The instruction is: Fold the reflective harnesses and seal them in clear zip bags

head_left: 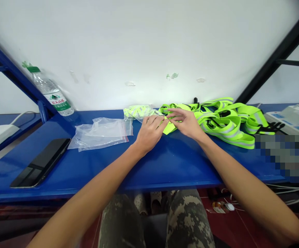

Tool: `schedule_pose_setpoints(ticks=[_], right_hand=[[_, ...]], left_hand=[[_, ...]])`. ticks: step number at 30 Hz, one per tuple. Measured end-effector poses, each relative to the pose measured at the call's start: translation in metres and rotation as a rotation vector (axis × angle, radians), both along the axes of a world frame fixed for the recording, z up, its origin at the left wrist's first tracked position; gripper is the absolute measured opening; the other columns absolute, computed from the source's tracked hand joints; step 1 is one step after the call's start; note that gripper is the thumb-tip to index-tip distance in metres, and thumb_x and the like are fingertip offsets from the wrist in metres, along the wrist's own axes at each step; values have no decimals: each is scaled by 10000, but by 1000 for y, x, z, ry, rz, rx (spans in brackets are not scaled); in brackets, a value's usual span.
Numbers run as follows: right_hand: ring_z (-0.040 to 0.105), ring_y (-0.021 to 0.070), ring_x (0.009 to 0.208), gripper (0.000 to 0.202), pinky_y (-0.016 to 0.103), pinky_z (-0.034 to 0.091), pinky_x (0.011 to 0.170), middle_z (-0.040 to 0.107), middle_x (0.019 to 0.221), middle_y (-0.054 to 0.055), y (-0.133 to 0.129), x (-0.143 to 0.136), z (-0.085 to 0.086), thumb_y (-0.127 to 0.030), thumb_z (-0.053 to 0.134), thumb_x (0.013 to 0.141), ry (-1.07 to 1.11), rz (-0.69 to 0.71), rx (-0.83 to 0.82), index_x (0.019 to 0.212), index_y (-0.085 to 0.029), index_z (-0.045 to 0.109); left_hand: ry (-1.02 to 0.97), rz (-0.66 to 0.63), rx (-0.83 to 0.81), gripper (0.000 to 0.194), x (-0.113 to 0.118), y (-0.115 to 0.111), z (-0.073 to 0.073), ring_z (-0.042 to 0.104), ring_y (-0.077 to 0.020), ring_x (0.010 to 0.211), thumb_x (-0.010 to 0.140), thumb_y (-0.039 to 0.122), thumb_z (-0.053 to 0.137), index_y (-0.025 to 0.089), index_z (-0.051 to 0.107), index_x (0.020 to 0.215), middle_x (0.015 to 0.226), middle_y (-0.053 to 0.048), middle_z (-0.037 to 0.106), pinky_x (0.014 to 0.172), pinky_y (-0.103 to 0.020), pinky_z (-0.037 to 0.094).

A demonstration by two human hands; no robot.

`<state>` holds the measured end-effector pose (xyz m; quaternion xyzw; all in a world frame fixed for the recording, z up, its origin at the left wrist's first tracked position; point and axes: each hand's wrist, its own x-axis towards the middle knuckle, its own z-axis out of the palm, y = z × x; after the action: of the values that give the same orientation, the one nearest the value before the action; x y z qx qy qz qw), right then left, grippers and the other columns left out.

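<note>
- Neon-green webbing [169, 128] lies between the two hands on the blue shelf [175, 165], near the wall.
- Left hand [150, 132]: palm down, fingers curled at the webbing; any grip beneath is hidden.
- Right hand [187, 123]: half open, fingers extended over the webbing; cannot tell whether it pinches.
- Reflective straps [232, 131] heaped just to the right; clear zip bags [100, 134] flat to the left.
- Judgement on handling: steady one end, smooth the webbing flat without twists, and keep the heap's loose loops clear against snagging.
</note>
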<state>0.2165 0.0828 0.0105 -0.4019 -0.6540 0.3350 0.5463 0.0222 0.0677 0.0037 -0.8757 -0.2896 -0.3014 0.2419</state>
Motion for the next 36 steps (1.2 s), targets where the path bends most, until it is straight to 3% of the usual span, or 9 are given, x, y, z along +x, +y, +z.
schedule_pose_setpoints(ticks=[7,12,16,20,26,29,33,36], right_hand=[[714,197,736,324,324,600,681,730,786,51,3,-5,-3,-338,846,610,87,-130,17,848,-178,694],[695,184,740,232,297,572,644,707,776,39,-4,-10,3,-352,800,679,3,-142,96,758,-187,657],[669,166,668,160,273,533,571,694,740,33,-11,-15,5,-308,750,721,-35,-132,98,753,-188,649],[645,150,606,169,290,550,587,659,674,8,-10,-18,2,-274,771,666,74,-113,26,722,-192,634],[653,147,634,234,275,548,555,688,749,19,-6,-18,2,-294,791,611,245,-130,-70,693,-194,596],[647,141,633,223,268,536,555,690,745,21,-6,-18,2,-289,786,625,231,-139,-57,705,-194,600],[650,138,659,199,276,532,608,696,751,18,-4,-17,-1,-269,778,645,190,-145,8,728,-197,611],[651,143,673,199,281,528,612,698,758,19,-2,-17,-3,-274,776,648,178,-150,14,733,-200,612]], left_hand=[[32,34,32,277,6,-4,2,589,-249,1043,981,197,441,139,632,1173,1183,-110,690,860,-399,376],[3,107,70,252,4,-2,6,594,-263,1016,980,211,447,159,652,1118,1135,-98,706,835,-418,374],[-60,141,73,267,0,2,5,568,-291,1115,978,200,434,173,663,1113,1142,-116,694,888,-444,383],[-154,139,-50,322,0,3,3,525,-309,1224,989,206,402,150,638,1200,1238,-165,638,976,-462,394],[-311,-35,-285,502,4,0,3,465,-289,1331,1016,446,368,142,523,1384,1420,-192,489,1104,-455,382],[-445,-76,-368,466,4,3,3,491,-242,1313,1034,386,340,172,468,1428,1371,-161,536,1114,-416,387],[-582,-114,-417,602,5,5,2,602,-217,1135,986,365,496,171,254,1502,1204,-125,638,1004,-373,466],[-707,-22,-265,492,7,4,2,607,-235,1049,913,394,627,157,437,1301,1097,-114,645,927,-382,484]])
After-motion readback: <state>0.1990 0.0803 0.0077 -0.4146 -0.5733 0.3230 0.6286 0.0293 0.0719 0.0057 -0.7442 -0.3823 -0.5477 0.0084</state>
